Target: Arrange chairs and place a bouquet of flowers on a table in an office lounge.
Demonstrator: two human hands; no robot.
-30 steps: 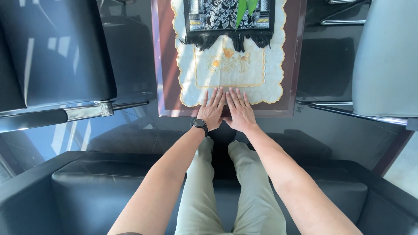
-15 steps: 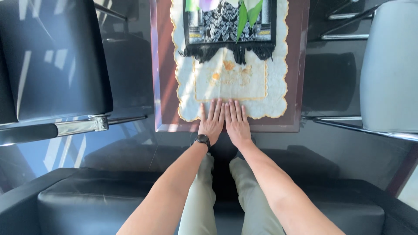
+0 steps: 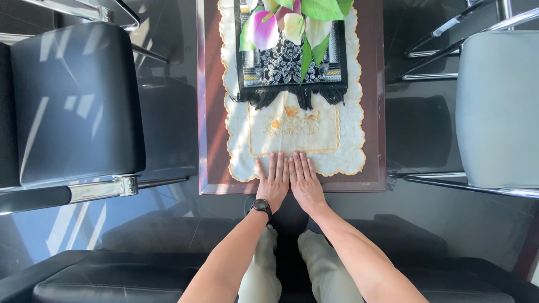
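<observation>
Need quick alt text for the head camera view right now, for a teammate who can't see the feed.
Both hands lie flat, side by side, left hand and right hand, on the near edge of a cream embroidered cloth covering a small brown table. A black patterned fringed mat with artificial flowers sits farther back; black chairs flank the table.

Around you: seats, floor and a centrepiece

You have a black padded chair (image 3: pixel 78 106) filling the left of the frame, its chrome arm rail (image 3: pixel 104 188) running along its lower edge, and a pale grey chair (image 3: pixel 497 106) at the right edge. At top centre lies a black-and-white patterned mat (image 3: pixel 289 64) with a black fringe, pink and cream flowers (image 3: pixel 264 28) with green leaves (image 3: pixel 323 8) over it. Glossy dark floor (image 3: pixel 421 129) shows between the seats, and a black leather seat (image 3: pixel 112 280) spans the bottom.
</observation>
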